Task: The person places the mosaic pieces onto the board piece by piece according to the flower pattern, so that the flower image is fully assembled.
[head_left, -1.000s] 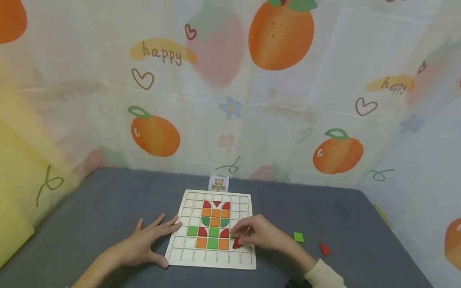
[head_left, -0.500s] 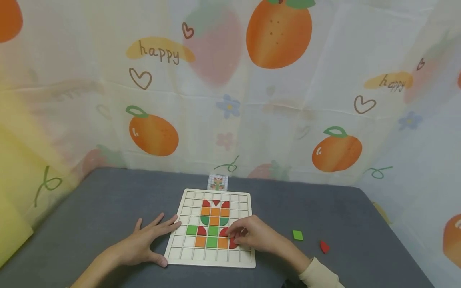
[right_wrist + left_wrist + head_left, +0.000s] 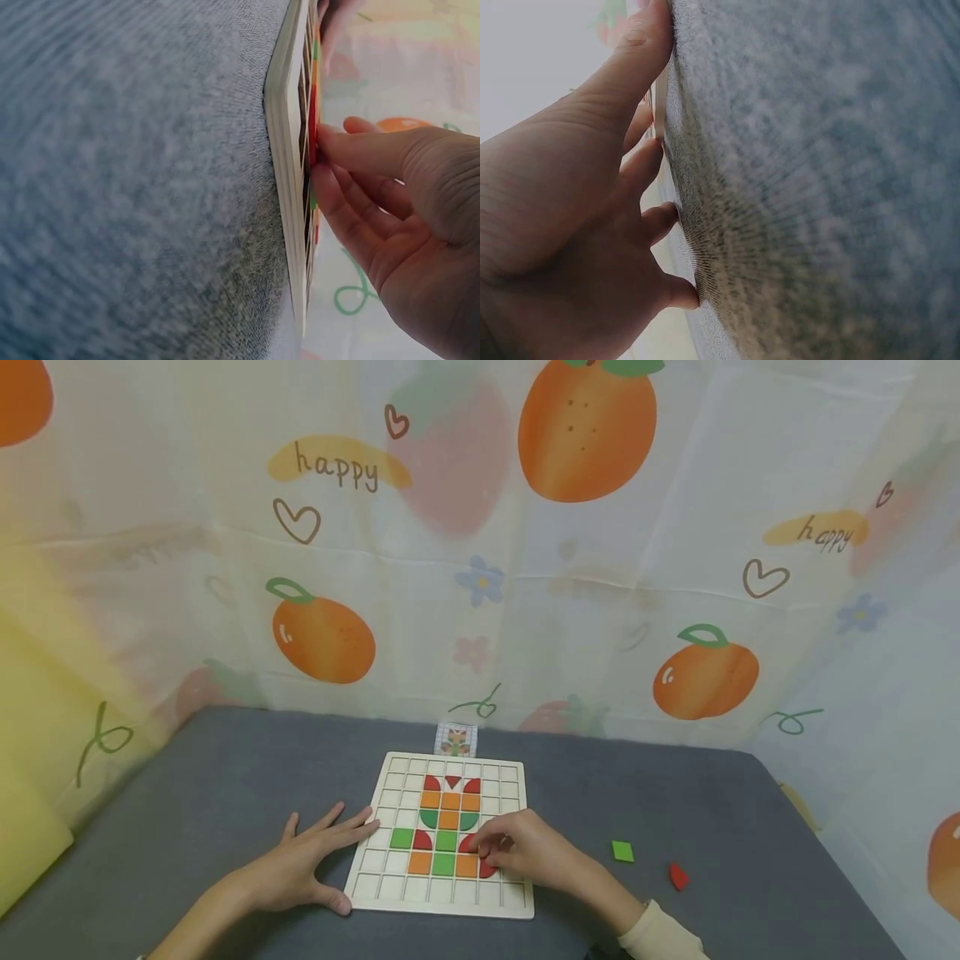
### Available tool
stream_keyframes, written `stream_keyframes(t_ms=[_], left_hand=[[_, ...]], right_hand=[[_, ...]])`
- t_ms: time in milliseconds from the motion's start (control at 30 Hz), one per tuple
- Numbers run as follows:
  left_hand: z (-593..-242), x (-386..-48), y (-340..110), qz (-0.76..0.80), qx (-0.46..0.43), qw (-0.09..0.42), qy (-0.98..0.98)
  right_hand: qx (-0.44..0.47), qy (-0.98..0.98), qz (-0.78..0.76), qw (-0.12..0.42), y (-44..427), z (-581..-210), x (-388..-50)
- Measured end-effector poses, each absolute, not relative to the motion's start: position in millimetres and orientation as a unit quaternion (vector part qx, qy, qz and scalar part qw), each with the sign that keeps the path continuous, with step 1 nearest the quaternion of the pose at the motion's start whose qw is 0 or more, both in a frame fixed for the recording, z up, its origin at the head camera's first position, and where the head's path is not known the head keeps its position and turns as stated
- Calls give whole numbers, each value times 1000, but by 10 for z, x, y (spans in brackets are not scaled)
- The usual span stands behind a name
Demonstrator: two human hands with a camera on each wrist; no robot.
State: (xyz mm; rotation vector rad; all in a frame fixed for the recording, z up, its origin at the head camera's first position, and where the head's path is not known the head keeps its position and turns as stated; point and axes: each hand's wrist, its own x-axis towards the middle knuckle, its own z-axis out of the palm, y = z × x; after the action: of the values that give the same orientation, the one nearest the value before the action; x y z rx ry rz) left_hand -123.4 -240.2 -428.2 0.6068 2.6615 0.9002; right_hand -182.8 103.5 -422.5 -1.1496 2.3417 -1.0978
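Note:
My left hand [image 3: 300, 864] lies spread at the left side of a white gridded puzzle board [image 3: 442, 900], its fingertips and thumb touching the edge. My right hand [image 3: 536, 850] bends over the board's right side. Its thumb and a finger pinch a red rounded tile [image 3: 487, 869] that lies flat in a cell beside an orange square tile [image 3: 466, 866]. The right wrist view shows the thumb on the red tile [image 3: 313, 127] and a fingertip close below it. These fingers hide part of the grid. Red, orange and green tiles form a pattern in the middle.
A small pattern card [image 3: 456, 740] lies behind the board. To the right, a light green square tile [image 3: 622, 852] and another red rounded tile [image 3: 678, 877] lie on the dark grey tabletop [image 3: 637, 802]. A fruit-printed curtain [image 3: 570, 635] hangs behind the table.
The red tile, earlier tilted in my right fingers above the board, now lies flat in the grid. My right hand has moved slightly left. The left hand has stayed put.

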Motion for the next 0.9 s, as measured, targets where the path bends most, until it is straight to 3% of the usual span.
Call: stream_keyframes(t_ms=[267, 533, 900], left_hand=[[-4282, -1239, -2394, 312, 208, 136, 917], [-4286, -1251, -2409, 313, 217, 132, 915], [-4279, -1238, -2403, 315, 213, 137, 915]], right_hand=[[-399, 816, -388, 156, 1037, -4206, -1824], [-409, 844, -332, 96, 1063, -4131, -1866], [-372, 860, -341, 79, 1371, -4046, -1899]])
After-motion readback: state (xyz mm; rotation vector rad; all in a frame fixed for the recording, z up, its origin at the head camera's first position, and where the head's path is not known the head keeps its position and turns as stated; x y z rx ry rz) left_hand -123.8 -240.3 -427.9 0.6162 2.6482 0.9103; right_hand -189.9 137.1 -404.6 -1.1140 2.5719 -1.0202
